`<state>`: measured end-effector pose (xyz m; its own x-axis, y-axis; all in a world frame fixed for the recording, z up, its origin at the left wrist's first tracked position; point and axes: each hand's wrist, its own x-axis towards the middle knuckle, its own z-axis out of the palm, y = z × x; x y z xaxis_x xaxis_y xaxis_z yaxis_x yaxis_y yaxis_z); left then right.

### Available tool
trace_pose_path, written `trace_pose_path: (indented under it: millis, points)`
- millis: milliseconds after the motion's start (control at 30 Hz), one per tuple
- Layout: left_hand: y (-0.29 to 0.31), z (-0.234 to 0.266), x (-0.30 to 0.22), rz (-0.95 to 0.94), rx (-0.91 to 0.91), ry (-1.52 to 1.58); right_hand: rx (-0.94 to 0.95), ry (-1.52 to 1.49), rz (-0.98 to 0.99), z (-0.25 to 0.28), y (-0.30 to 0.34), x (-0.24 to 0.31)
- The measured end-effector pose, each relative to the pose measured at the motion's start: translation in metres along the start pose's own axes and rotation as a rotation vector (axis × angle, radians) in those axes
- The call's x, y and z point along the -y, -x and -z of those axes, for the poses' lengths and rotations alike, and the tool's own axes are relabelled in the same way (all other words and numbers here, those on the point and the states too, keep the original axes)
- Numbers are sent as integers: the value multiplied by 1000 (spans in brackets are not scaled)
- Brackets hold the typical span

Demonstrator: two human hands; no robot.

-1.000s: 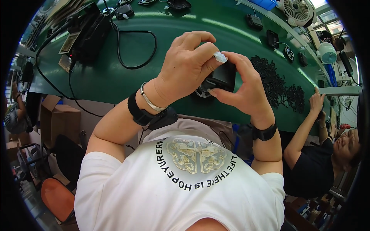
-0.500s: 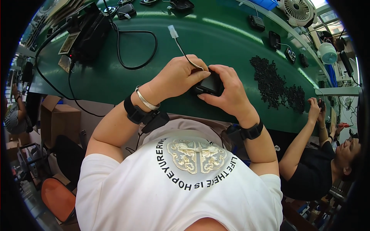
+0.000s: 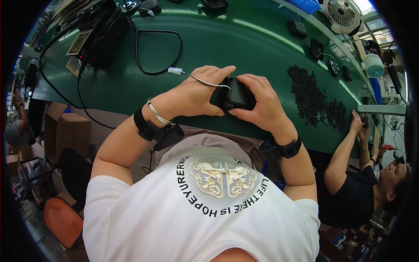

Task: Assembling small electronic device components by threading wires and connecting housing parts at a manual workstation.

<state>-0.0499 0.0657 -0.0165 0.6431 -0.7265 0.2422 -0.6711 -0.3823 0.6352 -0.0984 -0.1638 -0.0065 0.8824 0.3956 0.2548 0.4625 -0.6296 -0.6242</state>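
Note:
Both of my hands grip a small black box-shaped device [image 3: 238,92] just above the green table [image 3: 244,48]. My left hand [image 3: 194,94] wraps its left side and my right hand [image 3: 259,105] holds its right side. A thin grey wire with a white plug [image 3: 176,70] runs from the device across my left hand onto the table. I wear a black band and a silver bracelet on the left wrist and a black band on the right wrist.
A heap of small black parts [image 3: 314,100] lies to the right on the table. Black equipment with a looping cable [image 3: 104,30] stands at the far left. Small black devices and a white fan [image 3: 342,13] sit at the back. Another person [image 3: 371,174] works at the right.
My hands have come down from near my face to the table with the black device. The white plug and its wire now trail out to the left on the table.

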Motion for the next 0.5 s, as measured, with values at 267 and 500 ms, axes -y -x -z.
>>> trace_pose_path:
  millis: [267, 500]
  points:
    - [-3, -13, -5, 24, -5, 6, -14, 25, 43, 1, 2, -5]
    - [-4, -16, -5, 9, -10, -10, -21, 95, 30, 0, 4, -4]
